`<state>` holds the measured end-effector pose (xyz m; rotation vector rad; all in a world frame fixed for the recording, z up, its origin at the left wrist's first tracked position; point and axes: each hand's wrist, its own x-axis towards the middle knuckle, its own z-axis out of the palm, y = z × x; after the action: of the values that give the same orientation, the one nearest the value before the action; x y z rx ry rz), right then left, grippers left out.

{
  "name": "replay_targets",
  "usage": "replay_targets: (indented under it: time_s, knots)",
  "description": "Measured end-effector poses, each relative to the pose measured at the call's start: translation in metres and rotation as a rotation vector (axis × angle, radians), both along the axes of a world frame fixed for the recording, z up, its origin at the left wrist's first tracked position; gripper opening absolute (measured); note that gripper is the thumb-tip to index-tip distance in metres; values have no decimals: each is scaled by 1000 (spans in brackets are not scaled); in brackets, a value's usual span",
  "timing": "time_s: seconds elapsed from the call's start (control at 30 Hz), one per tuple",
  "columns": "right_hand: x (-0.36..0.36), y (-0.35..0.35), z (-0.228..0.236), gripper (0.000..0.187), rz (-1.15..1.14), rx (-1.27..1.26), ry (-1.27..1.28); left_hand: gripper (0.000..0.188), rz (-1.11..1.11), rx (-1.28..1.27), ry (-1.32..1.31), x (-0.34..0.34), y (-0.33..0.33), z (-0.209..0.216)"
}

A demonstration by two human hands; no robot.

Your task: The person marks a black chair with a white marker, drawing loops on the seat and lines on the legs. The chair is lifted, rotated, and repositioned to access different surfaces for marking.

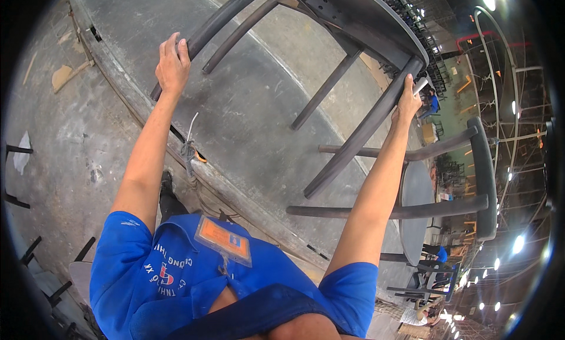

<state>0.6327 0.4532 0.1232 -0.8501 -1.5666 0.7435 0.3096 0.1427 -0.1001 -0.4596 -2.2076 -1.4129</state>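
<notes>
A dark grey wooden chair (365,23) is tipped over in front of me, its legs pointing toward me. My left hand (172,66) is closed round one chair leg at the upper left. On the right, my right hand (405,103) grips another leg near the seat, fingers wrapped round it. From that hand sticks out a short white stick (420,85); its kind I cannot make out. A second chair (416,190), with a curved back and round seat, lies on its side to the right, partly behind my right forearm.
Under the chairs is a wide grey work surface (253,116) with a worn edge. Tied at that edge is a knotted cord (189,150). Cardboard scraps (62,76) lie on the left floor. More chair legs (59,294) show at lower left. Farther right are stacked furniture and people (432,103).
</notes>
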Motion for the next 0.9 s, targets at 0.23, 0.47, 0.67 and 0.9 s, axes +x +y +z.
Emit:
replay_targets:
  time_s: [0.23, 0.47, 0.67, 0.9]
  knots:
    - [11, -8, -9, 52, 62, 42, -86, 35, 11, -17, 2, 0, -5, -3]
    - [61, -59, -18, 53, -246, 485, -463, 33, 16, -30, 38, -1, -15, -18]
    - [64, -82, -27, 44, -276, 1194, -1101, 33, -7, 23, 53, 0, -22, -27]
    - [87, -101, -1, 56, -190, 1381, -1582, 32, -96, 0, 48, -3, -35, -35]
